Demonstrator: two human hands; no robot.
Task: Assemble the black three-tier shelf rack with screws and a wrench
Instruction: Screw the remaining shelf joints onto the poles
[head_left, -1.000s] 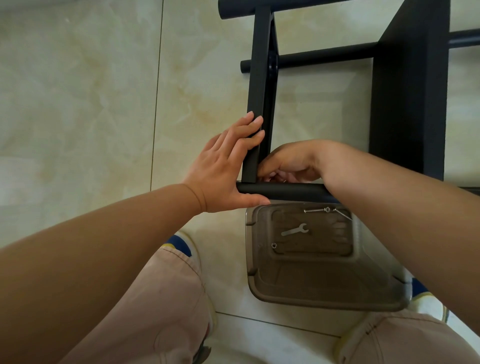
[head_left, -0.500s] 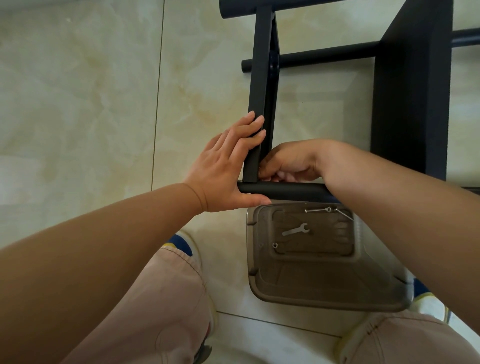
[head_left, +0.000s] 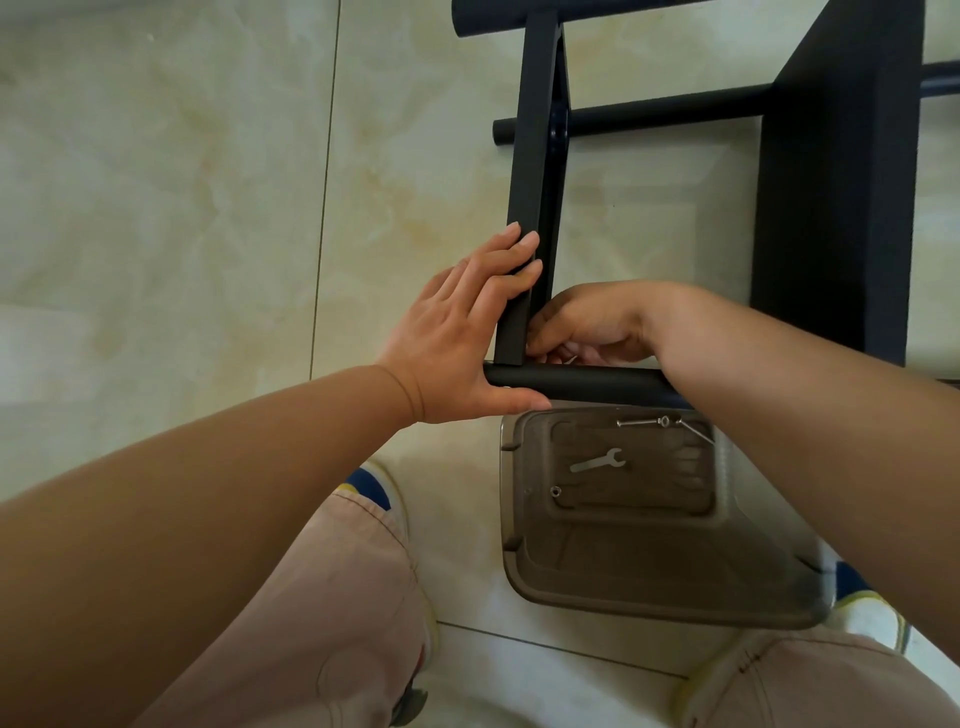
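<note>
The black shelf rack (head_left: 831, 182) stands on the tiled floor, seen from above. My left hand (head_left: 462, 332) lies flat against the black upright bar (head_left: 530, 171), straight fingers along it and thumb under the round cross tube (head_left: 582, 382). My right hand (head_left: 587, 325) is curled behind the joint of bar and tube; its fingertips pinch something small there that I cannot make out. A silver wrench (head_left: 597, 461), long screws (head_left: 644, 422) and a nut (head_left: 555, 491) lie in a grey-brown plastic tray (head_left: 654, 587) just below the tube.
Beige marble tiles (head_left: 182, 208) spread to the left and behind the rack. My knees in pink trousers (head_left: 332, 623) and my shoes (head_left: 374, 483) are at the bottom edge, either side of the tray.
Both hands stay at the joint; the fingers of my right hand shift slightly behind the bar. The rack and tray have not moved.
</note>
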